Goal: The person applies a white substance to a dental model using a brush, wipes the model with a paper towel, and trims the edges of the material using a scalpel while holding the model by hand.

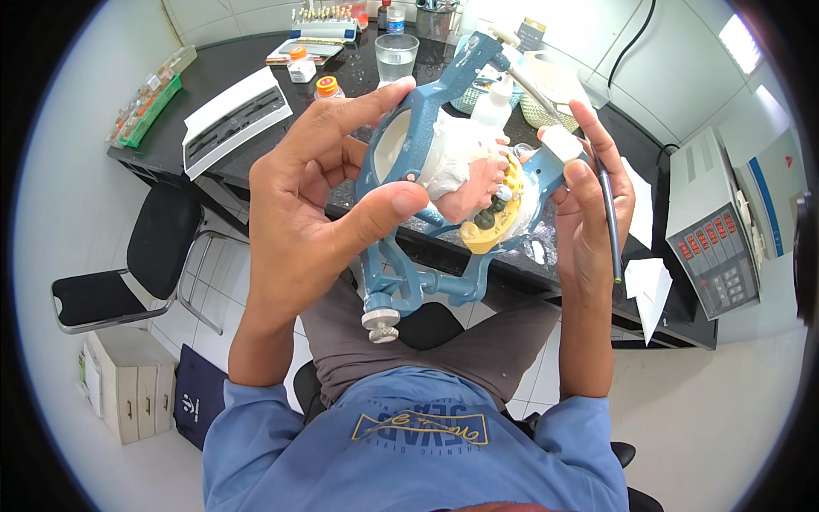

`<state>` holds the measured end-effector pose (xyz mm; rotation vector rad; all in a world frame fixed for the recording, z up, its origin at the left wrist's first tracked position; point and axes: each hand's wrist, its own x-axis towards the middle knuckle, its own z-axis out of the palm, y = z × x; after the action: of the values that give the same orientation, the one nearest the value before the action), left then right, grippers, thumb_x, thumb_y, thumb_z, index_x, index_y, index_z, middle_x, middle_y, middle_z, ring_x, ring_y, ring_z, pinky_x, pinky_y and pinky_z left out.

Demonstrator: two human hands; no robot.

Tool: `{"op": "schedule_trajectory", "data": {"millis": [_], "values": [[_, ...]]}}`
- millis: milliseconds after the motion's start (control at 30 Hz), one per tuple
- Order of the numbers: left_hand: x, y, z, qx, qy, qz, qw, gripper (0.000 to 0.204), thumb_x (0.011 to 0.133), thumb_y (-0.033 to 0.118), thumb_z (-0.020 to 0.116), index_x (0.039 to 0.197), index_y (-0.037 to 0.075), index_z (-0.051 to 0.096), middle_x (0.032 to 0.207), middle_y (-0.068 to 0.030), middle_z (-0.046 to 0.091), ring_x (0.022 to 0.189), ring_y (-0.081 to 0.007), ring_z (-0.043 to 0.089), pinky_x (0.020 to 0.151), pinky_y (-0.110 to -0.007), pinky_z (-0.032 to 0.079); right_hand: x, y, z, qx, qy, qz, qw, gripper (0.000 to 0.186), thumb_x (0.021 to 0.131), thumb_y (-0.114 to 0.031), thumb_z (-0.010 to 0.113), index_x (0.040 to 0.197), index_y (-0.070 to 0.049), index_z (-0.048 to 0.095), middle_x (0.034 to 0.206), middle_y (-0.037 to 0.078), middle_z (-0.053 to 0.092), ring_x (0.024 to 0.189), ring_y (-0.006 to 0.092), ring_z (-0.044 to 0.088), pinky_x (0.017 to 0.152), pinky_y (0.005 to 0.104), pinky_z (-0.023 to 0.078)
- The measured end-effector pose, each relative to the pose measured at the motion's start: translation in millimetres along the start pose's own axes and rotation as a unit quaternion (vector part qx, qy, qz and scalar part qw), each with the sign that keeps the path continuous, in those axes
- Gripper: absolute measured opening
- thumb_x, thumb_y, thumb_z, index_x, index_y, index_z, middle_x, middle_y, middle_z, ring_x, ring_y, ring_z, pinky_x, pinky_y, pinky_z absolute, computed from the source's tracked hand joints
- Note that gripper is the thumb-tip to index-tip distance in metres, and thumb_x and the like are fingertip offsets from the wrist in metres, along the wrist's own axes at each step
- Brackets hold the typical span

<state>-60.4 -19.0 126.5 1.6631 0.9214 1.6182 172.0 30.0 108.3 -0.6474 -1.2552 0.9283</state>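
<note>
Head view: left hand (316,196) grips a blue metal articulator (426,171), fingers wrapped round its frame, held above the lap before the black worktop (230,64). Right hand (589,205) steadies its other side, fingers also pinching a slim tool (610,222). Yellow-and-pink dental model (490,205) sits inside. A glass (397,55) holds clear water.

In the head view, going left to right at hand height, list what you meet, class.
Black chair → left hand → blue dental articulator → yellow tooth model → right hand → grey machine with red buttons.
</note>
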Motion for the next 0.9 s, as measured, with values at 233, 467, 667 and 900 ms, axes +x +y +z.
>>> {"op": "schedule_trajectory", "data": {"millis": [233, 467, 667, 900], "values": [[1.2, 0.9, 3.0, 0.001, -0.003, 0.004, 1.000, 0.081, 0.076, 0.045, 0.082, 0.131, -0.008, 0.055, 0.115, -0.0101, 0.057, 0.084, -0.0092, 0.060, 0.071, -0.020, 0.045, 0.2, -1.0, -1.6, 0.006, -0.001, -0.002, 1.000, 0.065, 0.081, -0.019, 0.076, 0.134, 0.009, 0.050, 0.102, 0.015, 0.067, 0.086, 0.0113, 0.066, 0.067, 0.0227, 0.056], [1.6, 0.2, 3.1, 0.009, -0.012, 0.006, 1.000, 0.080, 0.077, 0.044, 0.082, 0.132, -0.007, 0.055, 0.114, -0.0093, 0.057, 0.081, -0.0081, 0.058, 0.071, -0.020, 0.044, 0.1, -1.1, -3.4, 0.001, 0.001, -0.002, 1.000, 0.065, 0.080, -0.019, 0.076, 0.133, 0.008, 0.051, 0.100, 0.014, 0.067, 0.084, 0.0104, 0.066, 0.066, 0.0221, 0.055], [1.7, -0.9, 3.6, 0.012, -0.010, 0.006, 1.000, 0.079, 0.077, 0.044, 0.081, 0.131, -0.007, 0.055, 0.114, -0.0089, 0.057, 0.079, -0.0072, 0.056, 0.069, -0.020, 0.043, 0.8, -1.3, -3.2, 0.000, 0.000, 0.001, 1.000, 0.065, 0.080, -0.019, 0.076, 0.133, 0.008, 0.051, 0.100, 0.014, 0.067, 0.084, 0.0103, 0.066, 0.067, 0.0215, 0.055], [2.2, -2.0, 3.9, 0.019, -0.010, 0.006, 1.000, 0.079, 0.077, 0.045, 0.081, 0.131, -0.007, 0.056, 0.115, -0.0088, 0.057, 0.079, -0.0068, 0.055, 0.068, -0.020, 0.042, 0.2, -3.1, -3.0, -0.008, 0.002, 0.005, 1.000, 0.064, 0.081, -0.019, 0.075, 0.134, 0.007, 0.051, 0.100, 0.013, 0.067, 0.082, 0.0090, 0.065, 0.066, 0.0208, 0.055]]}}
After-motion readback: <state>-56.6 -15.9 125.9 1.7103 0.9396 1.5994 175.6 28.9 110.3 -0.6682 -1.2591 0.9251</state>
